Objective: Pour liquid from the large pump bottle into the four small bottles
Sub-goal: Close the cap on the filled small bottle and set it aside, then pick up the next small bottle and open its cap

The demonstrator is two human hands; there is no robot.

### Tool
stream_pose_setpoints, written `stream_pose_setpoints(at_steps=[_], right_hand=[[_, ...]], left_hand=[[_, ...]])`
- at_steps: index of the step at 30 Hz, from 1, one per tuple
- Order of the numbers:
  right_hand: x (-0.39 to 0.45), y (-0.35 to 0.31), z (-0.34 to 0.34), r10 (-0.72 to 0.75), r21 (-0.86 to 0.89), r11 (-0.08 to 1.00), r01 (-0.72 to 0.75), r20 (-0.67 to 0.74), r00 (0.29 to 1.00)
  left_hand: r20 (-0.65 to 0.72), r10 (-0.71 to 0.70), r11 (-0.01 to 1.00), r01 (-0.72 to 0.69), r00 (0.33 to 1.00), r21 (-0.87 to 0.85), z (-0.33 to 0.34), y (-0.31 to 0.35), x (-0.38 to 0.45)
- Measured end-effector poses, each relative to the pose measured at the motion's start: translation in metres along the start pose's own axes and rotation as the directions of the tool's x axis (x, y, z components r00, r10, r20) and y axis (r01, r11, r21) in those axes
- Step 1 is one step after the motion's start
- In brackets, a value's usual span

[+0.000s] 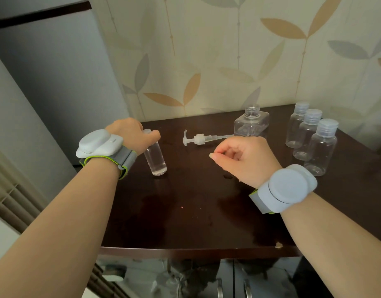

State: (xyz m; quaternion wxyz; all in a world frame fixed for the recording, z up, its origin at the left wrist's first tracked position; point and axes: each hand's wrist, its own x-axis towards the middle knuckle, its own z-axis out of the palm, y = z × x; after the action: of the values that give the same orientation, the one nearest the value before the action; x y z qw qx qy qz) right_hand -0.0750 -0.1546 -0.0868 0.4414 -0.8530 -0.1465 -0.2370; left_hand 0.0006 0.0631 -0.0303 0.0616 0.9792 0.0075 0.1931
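Left hand (133, 134) grips a filled small bottle (155, 157) at its top, capping; right hand (243, 158) hovers curled, empty. Next: the three small bottles (310, 136) at two o'clock.

I'm seeing the large pump bottle (251, 123) standing far back, clear, square-shouldered, neck open. Its pump head (203, 138) is lying on its side just left of it. One small bottle (155, 157) is standing at left, holding clear liquid. Three capped small bottles (310, 136) are clustering at far right, looking empty.
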Motion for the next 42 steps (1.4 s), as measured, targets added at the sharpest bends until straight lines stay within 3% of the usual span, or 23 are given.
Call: stream_pose_setpoints(at_steps=[8,19,22,26,30,34,38,42], right_hand=[[0.0,0.0,-0.001,0.04,-0.024,0.999,-0.039,0.036,0.999],[0.001,0.005,-0.005,0.07,-0.063,0.995,-0.072,-0.035,0.997],[0.001,0.007,-0.008,0.085,-0.08,0.993,-0.091,-0.074,0.994],[-0.005,0.002,-0.017,0.035,-0.082,0.995,-0.056,-0.233,0.972],[-0.018,-0.004,-0.03,0.017,-0.09,0.994,-0.055,-0.379,0.925],[-0.029,-0.002,-0.052,0.062,-0.16,0.97,-0.186,-0.573,0.817],[-0.037,0.008,-0.077,0.339,-0.055,0.872,-0.486,-0.647,0.683],[-0.039,0.013,-0.089,0.618,-0.015,0.684,-0.73,-0.52,0.59]], left_hand=[[0.083,0.005,0.999,-0.002,0.997,-0.033,0.003,0.002,0.0],[0.17,-0.056,0.997,0.064,0.984,-0.044,0.004,0.008,-0.009],[0.134,-0.084,0.996,0.088,0.987,-0.025,-0.005,0.012,-0.011],[0.011,-0.025,0.999,0.026,1.0,-0.031,-0.018,0.022,-0.018],[-0.123,0.056,0.996,-0.064,0.991,-0.061,-0.022,0.039,-0.031],[-0.109,0.108,0.984,-0.121,0.988,-0.128,-0.025,0.053,-0.045],[-0.09,0.163,0.961,-0.178,0.983,-0.21,-0.026,0.07,-0.066],[-0.068,0.196,0.94,-0.207,0.978,-0.269,-0.028,0.083,-0.085]])
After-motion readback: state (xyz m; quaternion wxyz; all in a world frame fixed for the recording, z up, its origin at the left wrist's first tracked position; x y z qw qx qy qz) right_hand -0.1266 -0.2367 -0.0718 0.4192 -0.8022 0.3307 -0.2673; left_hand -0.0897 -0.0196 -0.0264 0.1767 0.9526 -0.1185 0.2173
